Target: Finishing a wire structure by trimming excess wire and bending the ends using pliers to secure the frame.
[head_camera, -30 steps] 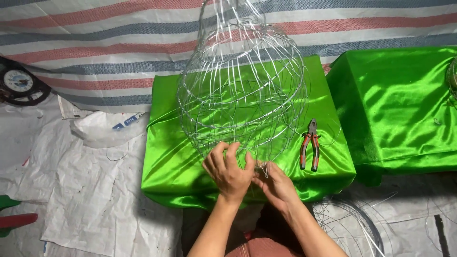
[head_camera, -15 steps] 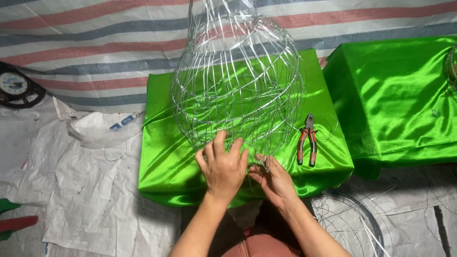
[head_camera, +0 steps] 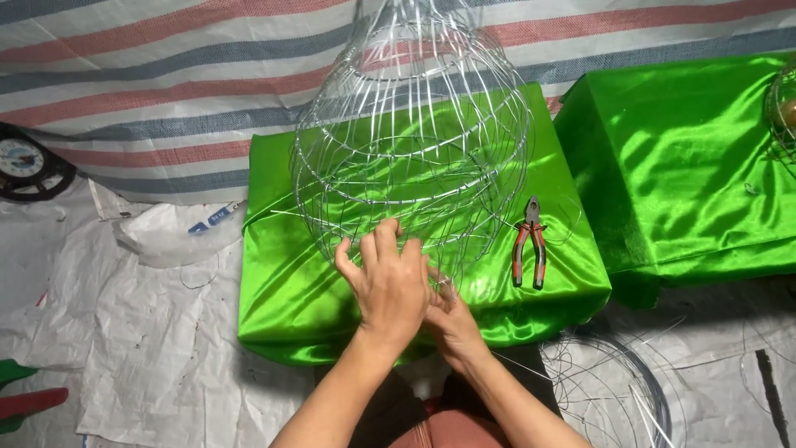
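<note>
A tall bulb-shaped wire frame (head_camera: 414,141) of thin silver wire stands on a box covered in bright green satin (head_camera: 282,290). My left hand (head_camera: 388,282) grips the frame's lower near edge, its fingers curled over the wires. My right hand (head_camera: 454,322) lies just beneath and to the right of it, partly hidden by the left hand, and pinches the wire at the same spot. Red-handled pliers (head_camera: 529,246) lie on the green cloth to the right of the frame, apart from both hands.
A second green-covered box (head_camera: 680,166) stands at the right. Loose coils of wire (head_camera: 613,390) lie on the white woven sheet at the lower right. A dark round object (head_camera: 25,166) sits at the far left, and a striped tarp (head_camera: 166,91) hangs behind.
My left hand has slid right and now overlaps my right hand at the frame's lower edge. The frame and pliers stay where they were.
</note>
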